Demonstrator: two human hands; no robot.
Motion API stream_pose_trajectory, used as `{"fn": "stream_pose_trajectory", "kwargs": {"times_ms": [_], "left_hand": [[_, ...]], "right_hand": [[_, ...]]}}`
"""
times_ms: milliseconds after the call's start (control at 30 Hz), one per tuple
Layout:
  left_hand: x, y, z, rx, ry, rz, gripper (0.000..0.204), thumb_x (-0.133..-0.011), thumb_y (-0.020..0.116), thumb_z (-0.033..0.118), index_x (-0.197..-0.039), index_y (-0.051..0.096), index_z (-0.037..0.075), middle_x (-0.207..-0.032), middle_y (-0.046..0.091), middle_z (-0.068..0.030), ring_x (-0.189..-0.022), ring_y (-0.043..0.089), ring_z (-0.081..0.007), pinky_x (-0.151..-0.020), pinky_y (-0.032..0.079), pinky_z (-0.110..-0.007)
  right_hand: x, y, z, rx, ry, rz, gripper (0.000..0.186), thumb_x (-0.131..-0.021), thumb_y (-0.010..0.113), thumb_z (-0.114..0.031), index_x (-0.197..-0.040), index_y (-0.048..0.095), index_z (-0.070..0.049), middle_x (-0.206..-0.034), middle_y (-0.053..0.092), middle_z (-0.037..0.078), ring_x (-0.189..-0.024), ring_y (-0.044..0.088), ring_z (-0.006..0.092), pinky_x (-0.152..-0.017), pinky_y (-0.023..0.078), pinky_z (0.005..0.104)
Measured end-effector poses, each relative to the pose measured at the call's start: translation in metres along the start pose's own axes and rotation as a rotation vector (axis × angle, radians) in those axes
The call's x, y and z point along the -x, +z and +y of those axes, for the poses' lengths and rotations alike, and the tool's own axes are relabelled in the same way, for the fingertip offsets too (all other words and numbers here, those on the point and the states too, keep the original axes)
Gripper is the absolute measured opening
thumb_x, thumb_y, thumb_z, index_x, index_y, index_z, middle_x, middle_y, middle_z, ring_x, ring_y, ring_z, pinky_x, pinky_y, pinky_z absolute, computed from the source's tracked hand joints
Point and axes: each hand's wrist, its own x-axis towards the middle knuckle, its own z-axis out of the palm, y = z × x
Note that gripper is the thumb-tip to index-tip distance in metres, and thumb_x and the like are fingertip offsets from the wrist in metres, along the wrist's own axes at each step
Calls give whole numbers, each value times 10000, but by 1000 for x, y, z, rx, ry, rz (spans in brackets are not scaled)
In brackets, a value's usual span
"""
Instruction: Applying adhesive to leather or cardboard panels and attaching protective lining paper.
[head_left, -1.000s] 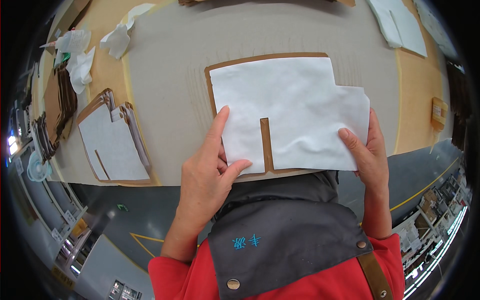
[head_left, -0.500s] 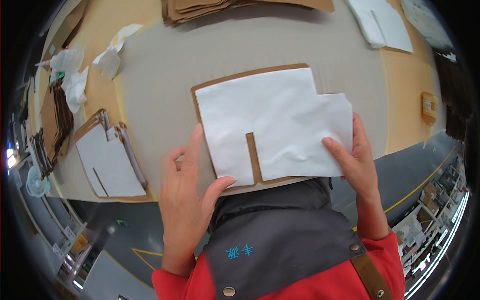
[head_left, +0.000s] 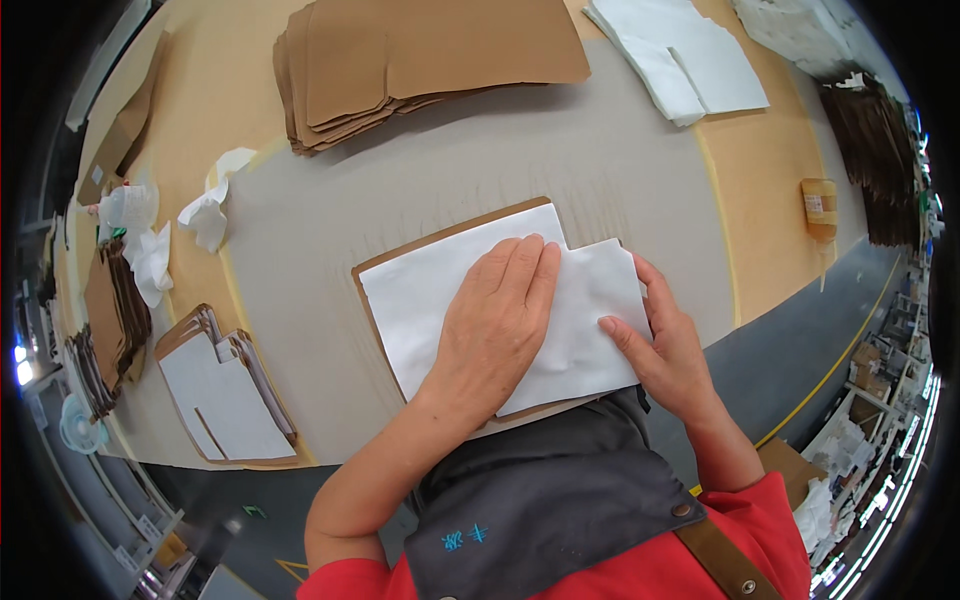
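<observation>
A white sheet [head_left: 415,310] lies over a slightly larger brown panel [head_left: 450,236], near the table's front edge. Both have a stepped corner at the far right, and the brown shows as a thin border along the far and left sides. My left hand [head_left: 500,320] lies flat on the white sheet, fingers stretched and together, covering its middle and the slot seen earlier. At the right end, my right hand [head_left: 665,350] grips the panel's edge, thumb on top and the other fingers around the side. Small wrinkles show in the sheet near that thumb.
Brown panels [head_left: 480,50] are stacked at the far side, with white sheets [head_left: 690,65] to their right. White-faced panels [head_left: 225,395] are piled at the left. An amber bottle [head_left: 820,210] lies at the right; crumpled tissue [head_left: 207,218] and a clear bottle [head_left: 130,207] are far left.
My left hand has moved from the panel's left edge onto the middle of the white sheet. My right hand keeps its grip. The view has shifted, showing more of the far stacks.
</observation>
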Motion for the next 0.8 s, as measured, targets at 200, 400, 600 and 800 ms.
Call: {"fn": "stream_pose_trajectory", "kwargs": {"times_ms": [200,400,600,800], "left_hand": [[-2,-1,4,-43,-55,-54,525,-750,598,-97,-1267,614,-10,-1329,541,-159,-1188,570,-323,-952,510,-391],[-2,-1,12,-3,96,-28,528,-786,617,-28,-1311,604,23,-1276,582,-126,-1195,575,-278,-986,497,-364],[0,8,20,-73,123,-96,527,-791,626,13,-1317,607,45,-1264,591,-108,-1188,576,-253,-1003,484,-347],[-3,8,26,-62,147,-65,500,-787,624,30,-1287,615,26,-1251,600,-112,-1172,585,-245,-1006,487,-347]], "right_hand": [[5,-6,-4,37,61,8,708,-963,650,-156,-1540,259,-33,-962,694,167,-902,682,264,-788,487,326],[13,-8,3,71,116,24,751,-953,660,-166,-1560,232,-49,-655,549,69,-583,509,202,-602,406,318],[15,-7,-1,49,139,22,749,-949,661,-156,-1560,238,-61,-652,529,75,-584,505,198,-602,408,316],[20,-13,0,85,148,14,746,-945,669,-156,-1555,250,-65,-661,535,68,-574,517,188,-593,417,312]]}}
